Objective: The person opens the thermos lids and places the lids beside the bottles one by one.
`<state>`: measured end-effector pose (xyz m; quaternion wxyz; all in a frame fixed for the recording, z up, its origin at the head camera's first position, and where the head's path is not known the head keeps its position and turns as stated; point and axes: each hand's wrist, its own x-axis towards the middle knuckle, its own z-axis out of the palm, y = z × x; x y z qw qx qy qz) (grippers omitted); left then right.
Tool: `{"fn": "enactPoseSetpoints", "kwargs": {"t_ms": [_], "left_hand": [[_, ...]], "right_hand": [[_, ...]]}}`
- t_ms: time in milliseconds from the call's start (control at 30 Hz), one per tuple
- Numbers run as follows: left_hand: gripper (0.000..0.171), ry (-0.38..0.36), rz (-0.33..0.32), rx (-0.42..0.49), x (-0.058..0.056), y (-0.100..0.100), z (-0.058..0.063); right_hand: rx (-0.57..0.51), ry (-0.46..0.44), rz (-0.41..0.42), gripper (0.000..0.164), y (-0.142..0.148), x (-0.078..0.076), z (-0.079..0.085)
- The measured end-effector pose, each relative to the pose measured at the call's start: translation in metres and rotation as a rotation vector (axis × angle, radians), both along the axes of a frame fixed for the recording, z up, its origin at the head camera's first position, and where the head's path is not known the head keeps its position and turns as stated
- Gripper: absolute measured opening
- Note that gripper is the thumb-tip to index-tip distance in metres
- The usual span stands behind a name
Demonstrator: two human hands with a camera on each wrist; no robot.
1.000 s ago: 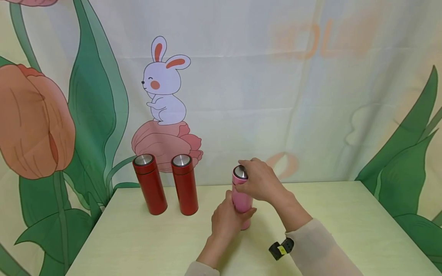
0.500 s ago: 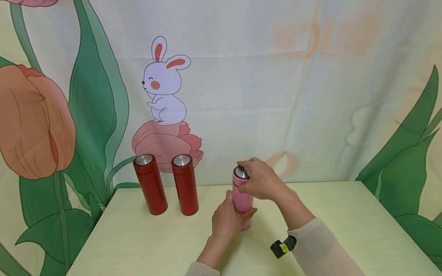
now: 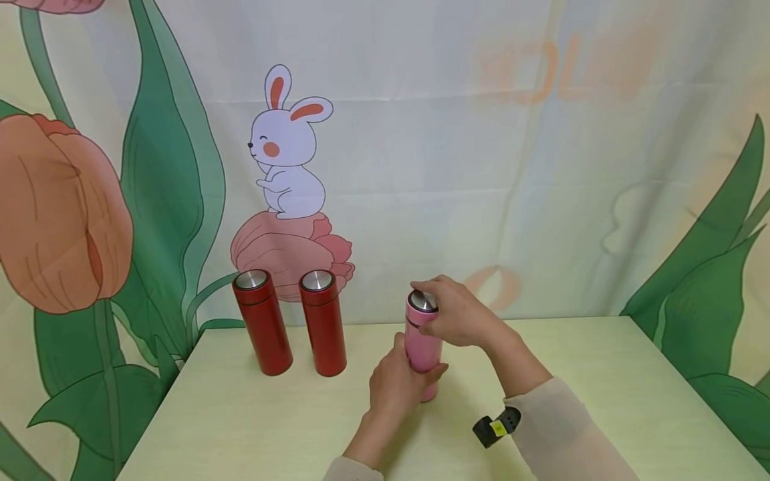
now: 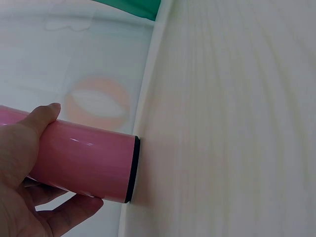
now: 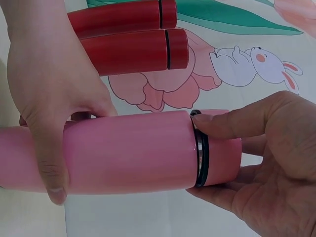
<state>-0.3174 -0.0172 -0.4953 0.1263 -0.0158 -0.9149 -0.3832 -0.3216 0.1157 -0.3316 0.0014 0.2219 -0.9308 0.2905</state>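
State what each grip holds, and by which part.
A glossy pink cylindrical flask: the left grip holds it round the body, the right grip by its silver-topped pink lid.

Smooth, glossy pink flask (image 5: 133, 154) in the left hand (image 3: 394, 382); shiny metal-topped lid (image 5: 223, 159) in the right hand (image 3: 460, 314); wood-grain tabletop (image 3: 265, 424) below.

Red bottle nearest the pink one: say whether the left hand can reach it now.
Probably not: the left hand grips the pink bottle, though the way to that red bottle looks free.
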Motion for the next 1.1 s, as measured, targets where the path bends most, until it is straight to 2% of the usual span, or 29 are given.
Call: {"fn": "enactPoseSetpoints", "kwargs": {"t_ms": [300, 867, 1100], "left_hand": [[0.069, -0.004, -0.005, 0.016, 0.0000, -0.0006, -0.0011], [0.071, 0.004, -0.012, 0.001, 0.0012, -0.0009, 0.0007], [0.071, -0.010, -0.012, 0.013, 0.0017, -0.0009, 0.0015]], "right_hand": [[-0.048, -0.063, 0.030, 0.073, 0.0015, 0.0018, -0.0015], [-0.075, -0.068, 0.054, 0.078, 0.0025, 0.0025, -0.0024], [-0.053, -0.045, 0.045, 0.084, 0.0015, 0.0032, -0.0018]]}}
